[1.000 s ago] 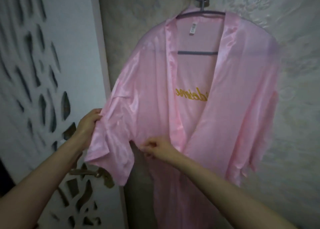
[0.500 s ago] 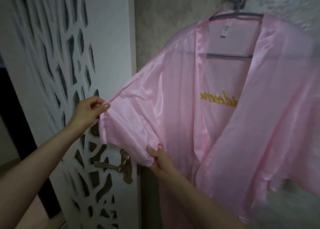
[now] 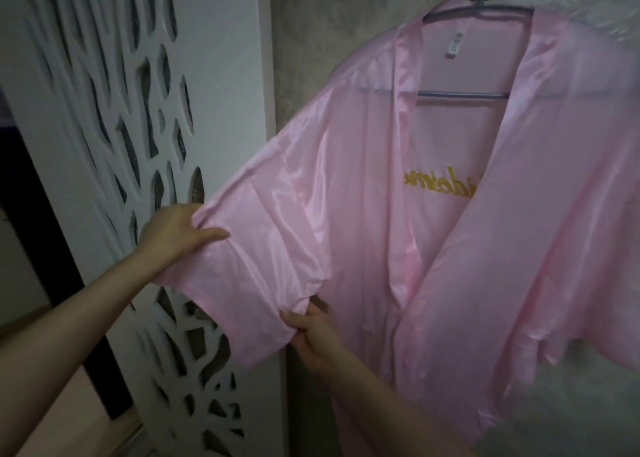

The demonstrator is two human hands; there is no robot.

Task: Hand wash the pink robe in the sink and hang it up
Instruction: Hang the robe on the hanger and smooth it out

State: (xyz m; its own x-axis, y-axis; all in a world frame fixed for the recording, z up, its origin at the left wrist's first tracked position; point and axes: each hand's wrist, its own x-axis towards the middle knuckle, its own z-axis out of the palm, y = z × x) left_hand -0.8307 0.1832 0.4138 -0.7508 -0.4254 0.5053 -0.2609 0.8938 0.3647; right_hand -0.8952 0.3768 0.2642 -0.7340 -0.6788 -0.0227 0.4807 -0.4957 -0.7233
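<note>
Gold script (image 3: 437, 187) on the pink robe (image 3: 346, 193), reversed, only partly legible

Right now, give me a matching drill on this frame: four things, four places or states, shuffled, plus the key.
1 hanger
2 left hand
3 right hand
4 gold lettering

A pinches the sleeve at its lower edge
B grey, inside the shoulders of the pink robe
C holds the sleeve at its open end
D visible through the robe's open front

Pairs: 1-B, 2-C, 3-A, 4-D
</note>
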